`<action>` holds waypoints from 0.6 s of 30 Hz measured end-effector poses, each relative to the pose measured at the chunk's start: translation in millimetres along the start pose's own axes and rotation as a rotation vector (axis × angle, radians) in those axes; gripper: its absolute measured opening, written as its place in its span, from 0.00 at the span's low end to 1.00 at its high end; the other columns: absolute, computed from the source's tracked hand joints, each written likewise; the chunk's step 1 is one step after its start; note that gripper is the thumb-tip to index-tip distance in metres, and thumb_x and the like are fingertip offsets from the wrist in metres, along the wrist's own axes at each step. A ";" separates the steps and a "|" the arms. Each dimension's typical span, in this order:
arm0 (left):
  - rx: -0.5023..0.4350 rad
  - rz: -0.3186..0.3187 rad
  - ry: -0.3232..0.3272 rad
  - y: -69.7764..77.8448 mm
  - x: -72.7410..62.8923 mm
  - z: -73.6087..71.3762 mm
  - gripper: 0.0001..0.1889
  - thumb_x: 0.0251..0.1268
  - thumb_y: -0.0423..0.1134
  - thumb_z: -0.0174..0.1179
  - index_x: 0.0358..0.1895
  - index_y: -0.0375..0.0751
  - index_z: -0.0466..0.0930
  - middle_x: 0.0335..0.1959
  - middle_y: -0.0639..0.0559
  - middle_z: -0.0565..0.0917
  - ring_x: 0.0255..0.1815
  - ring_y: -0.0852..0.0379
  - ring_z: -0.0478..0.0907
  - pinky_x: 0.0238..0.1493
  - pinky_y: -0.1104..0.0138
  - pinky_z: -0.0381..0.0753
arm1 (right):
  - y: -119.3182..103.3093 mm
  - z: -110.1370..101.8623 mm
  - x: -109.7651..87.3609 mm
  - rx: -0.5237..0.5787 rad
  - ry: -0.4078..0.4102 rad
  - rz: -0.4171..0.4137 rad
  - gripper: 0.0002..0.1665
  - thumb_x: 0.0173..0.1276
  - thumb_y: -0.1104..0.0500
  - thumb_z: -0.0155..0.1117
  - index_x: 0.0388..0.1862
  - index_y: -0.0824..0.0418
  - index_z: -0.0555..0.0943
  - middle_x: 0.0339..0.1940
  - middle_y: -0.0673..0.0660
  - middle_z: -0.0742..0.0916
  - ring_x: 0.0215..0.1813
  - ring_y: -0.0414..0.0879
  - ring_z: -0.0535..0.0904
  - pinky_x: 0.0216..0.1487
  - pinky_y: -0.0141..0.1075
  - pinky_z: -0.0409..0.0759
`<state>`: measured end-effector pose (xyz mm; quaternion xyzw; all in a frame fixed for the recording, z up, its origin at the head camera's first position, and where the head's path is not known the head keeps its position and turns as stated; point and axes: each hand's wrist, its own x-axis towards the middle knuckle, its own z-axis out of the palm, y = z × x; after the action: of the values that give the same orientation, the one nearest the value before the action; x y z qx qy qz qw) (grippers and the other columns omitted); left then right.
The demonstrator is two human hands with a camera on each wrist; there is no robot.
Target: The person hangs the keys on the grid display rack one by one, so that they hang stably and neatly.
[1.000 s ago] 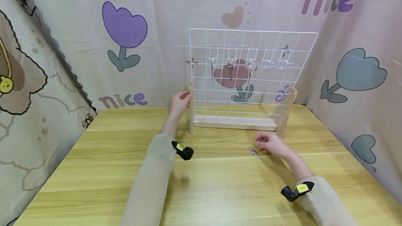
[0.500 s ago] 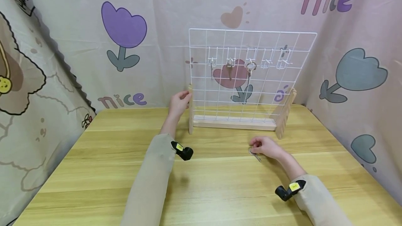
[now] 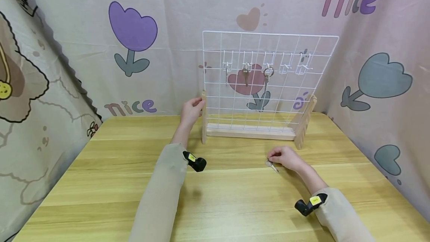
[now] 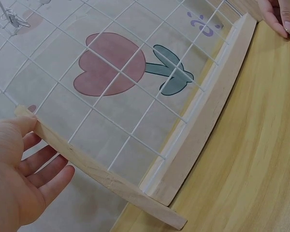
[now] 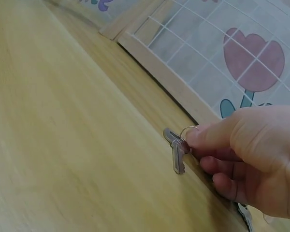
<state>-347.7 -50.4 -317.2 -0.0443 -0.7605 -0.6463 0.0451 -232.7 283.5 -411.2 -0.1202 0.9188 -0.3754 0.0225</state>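
Pinching a thin ring [image 5: 187,127] between thumb and forefinger, the right hand [image 3: 285,157] holds silver keys [image 5: 178,158] low over the table [image 3: 228,204], in front of the rack toward its right end; whether they touch the wood I cannot tell. Its other fingers are curled, and part of another key [image 5: 244,215] shows below them, mostly hidden. The left hand [image 3: 192,112] grips the left post [image 3: 204,122] near its top, thumb against the wood, the remaining fingers bent and a little apart behind it.

Just beyond the right hand, the pale wooden base [image 3: 250,133] runs across the table like a low sill, and the right post [image 3: 305,122] stands behind that hand. Above the base rises the white wire grid [image 3: 268,33], between the hands' side of the table and the patterned cloth [image 3: 181,10]. White hooks [image 3: 285,69] line its upper part in a row; from the three toward the left hang other keys [image 3: 246,75], the third on a large ring. A small black device [image 3: 310,204] sits at the right sleeve's [image 3: 346,212] cuff, near the table, with a matching one [image 3: 195,162] at the left cuff.
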 end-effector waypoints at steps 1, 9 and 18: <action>0.001 0.000 0.000 0.1 -0.1 -0.1 0.22 0.67 0.43 0.55 0.60 0.35 0.72 0.56 0.42 0.76 0.53 0.50 0.74 0.49 0.60 0.78 | -0.3 -0.5 -0.2 0.021 -0.003 0.004 0.03 0.61 0.67 0.63 0.33 0.67 0.83 0.30 0.53 0.84 0.32 0.41 0.74 0.33 0.32 0.73; -0.002 0.006 -0.004 0.2 0.2 -0.2 0.22 0.67 0.42 0.55 0.60 0.34 0.72 0.55 0.41 0.77 0.53 0.50 0.74 0.49 0.59 0.78 | -8.9 -10.1 0.6 0.203 -0.009 0.025 0.07 0.64 0.68 0.59 0.36 0.74 0.78 0.25 0.56 0.82 0.23 0.41 0.74 0.22 0.31 0.76; 0.000 -0.008 0.000 0.3 0.0 0.2 0.22 0.67 0.43 0.55 0.60 0.35 0.72 0.56 0.42 0.76 0.54 0.50 0.74 0.49 0.60 0.78 | -26.7 -34.4 4.2 0.289 0.035 -0.021 0.10 0.65 0.69 0.58 0.39 0.78 0.77 0.26 0.58 0.83 0.28 0.42 0.78 0.29 0.36 0.81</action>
<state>-347.7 -50.2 -316.9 -0.0412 -0.7606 -0.6465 0.0426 -235.8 287.7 -367.8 -0.1187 0.8541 -0.5060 0.0194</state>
